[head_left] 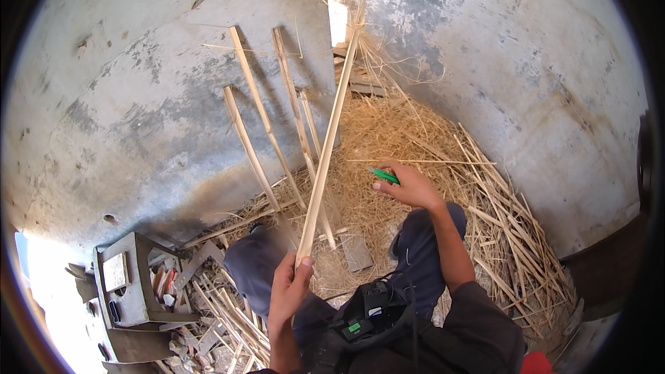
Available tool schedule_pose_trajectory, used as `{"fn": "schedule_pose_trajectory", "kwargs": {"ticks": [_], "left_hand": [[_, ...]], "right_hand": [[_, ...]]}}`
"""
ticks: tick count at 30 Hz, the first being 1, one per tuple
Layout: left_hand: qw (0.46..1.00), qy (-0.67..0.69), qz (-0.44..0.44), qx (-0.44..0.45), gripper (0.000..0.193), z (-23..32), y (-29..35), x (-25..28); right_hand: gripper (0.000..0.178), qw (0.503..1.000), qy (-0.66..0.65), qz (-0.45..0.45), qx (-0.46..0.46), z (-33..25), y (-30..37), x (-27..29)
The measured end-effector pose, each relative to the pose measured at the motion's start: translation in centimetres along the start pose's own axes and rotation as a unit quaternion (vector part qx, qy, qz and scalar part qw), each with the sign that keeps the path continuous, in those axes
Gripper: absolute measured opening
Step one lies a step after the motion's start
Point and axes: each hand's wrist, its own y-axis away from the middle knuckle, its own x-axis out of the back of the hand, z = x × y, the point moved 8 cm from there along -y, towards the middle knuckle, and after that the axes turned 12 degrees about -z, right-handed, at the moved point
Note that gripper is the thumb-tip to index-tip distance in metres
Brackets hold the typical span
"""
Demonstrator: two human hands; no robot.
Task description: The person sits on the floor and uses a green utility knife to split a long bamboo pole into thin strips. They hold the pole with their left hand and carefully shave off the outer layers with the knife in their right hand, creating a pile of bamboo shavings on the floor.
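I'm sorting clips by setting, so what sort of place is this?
Probably a small, rough workshop for wood or bamboo: pale strips lean on a scuffed wall, fine shavings lie heaped on the floor, and the left hand grips a long strip.

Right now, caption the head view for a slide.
Left hand grips a long pale strip; right hand holds a green tool.

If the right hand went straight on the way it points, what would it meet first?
Likely the long pale strip held by the left hand, with the right hand's green tool leading. Depth is unclear, so it might pass by.
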Motion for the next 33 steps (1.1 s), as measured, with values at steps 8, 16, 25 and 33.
{"fn": "schedule_pose_trajectory", "kwargs": {"ticks": [8,16,25,33], "left_hand": [[0.999,-0.027,-0.006,-0.021,0.02,1.7,-1.3,-1.4],[0.997,0.014,-0.031,-0.066,0.029,4.1,-2.5,-2.7],[0.991,-0.061,0.025,-0.115,0.023,5.0,-2.6,-2.8],[0.99,-0.028,0.046,-0.133,0.02,5.6,-2.5,-3.4]], "right_hand": [[0.039,0.954,-0.182,0.096,0.217,-10.1,3.6,1.3],[0.034,0.941,-0.02,0.138,0.308,-16.1,6.7,-0.5],[0.033,0.935,-0.046,0.193,0.295,-15.0,6.6,-0.4],[0.034,0.918,-0.032,0.186,0.348,-15.2,6.9,-0.7]]}}
